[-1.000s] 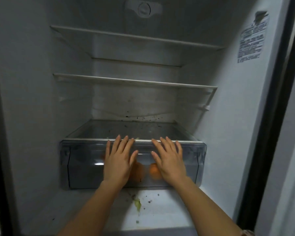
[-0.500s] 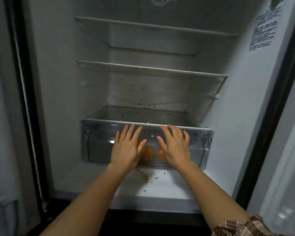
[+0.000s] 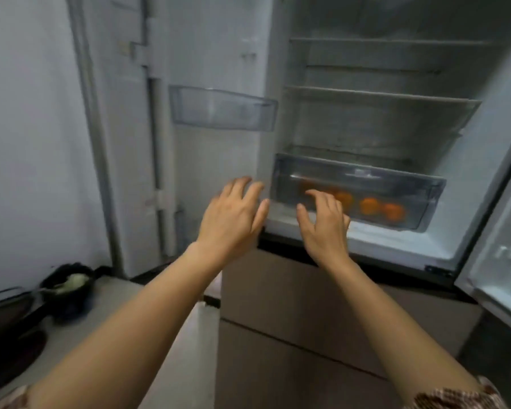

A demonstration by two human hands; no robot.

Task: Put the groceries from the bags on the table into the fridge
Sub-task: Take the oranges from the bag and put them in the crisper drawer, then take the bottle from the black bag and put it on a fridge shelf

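Orange fruits (image 3: 370, 205) visible inside clear crisper drawer (image 3: 425, 184).

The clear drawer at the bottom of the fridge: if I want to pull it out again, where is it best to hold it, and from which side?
Probably grip the top front edge of the clear drawer, coming from the front with fingers hooked over it. The front panel is smooth and shows no handle; that edge spans its full width. Both hands, left hand and right hand, are empty.

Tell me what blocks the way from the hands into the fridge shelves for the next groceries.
Nothing visible does. The left door stands open, the glass shelves look bare, and both the left hand and right hand are empty, in front of the clear drawer holding the oranges.
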